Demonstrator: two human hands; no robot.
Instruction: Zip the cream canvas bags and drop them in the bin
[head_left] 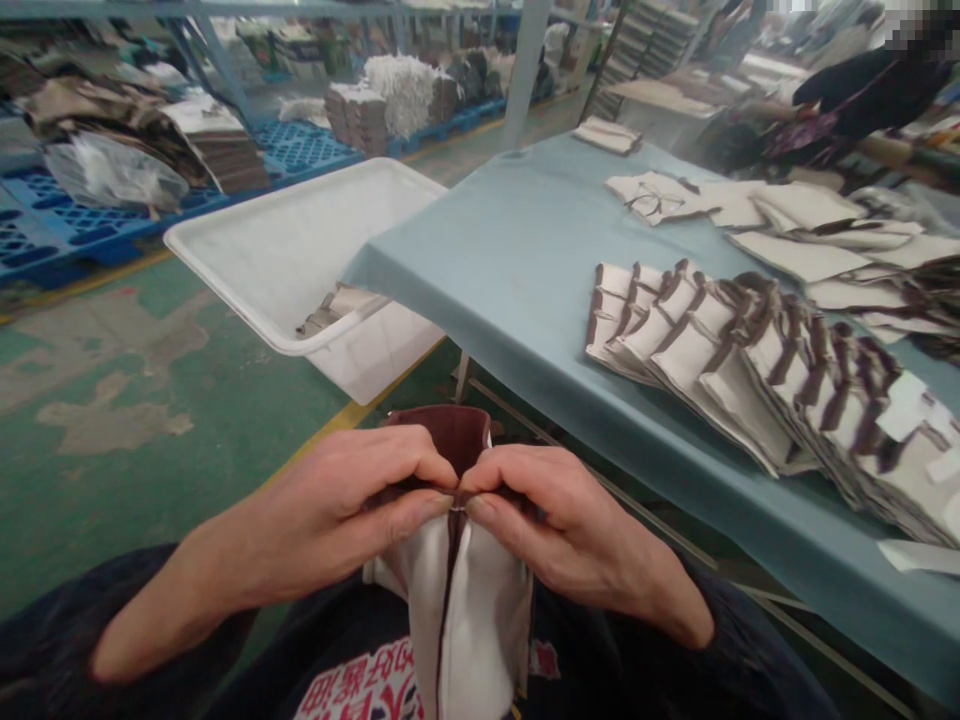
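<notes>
Close to my body I hold a sewn fabric piece (487,610), cream on the outside with a dark brown seam and a maroon inner side showing at its top. My left hand (360,490) pinches its upper edge between thumb and forefinger. Right beside it, thumb tips nearly touching, my right hand (547,510) pinches the same edge. The cream panels hang down from the pinch over my dark apron with red and white lettering. What the curled fingers cover of the piece is hidden.
A blue-grey table (480,260) carries a fanned row of cream and brown fabric pieces (697,330) and loose panels (810,215). A white tub (255,240) with some pieces inside stands at its left end. Blue pallets (300,150) hold stacks behind; a person (877,100) is at upper right.
</notes>
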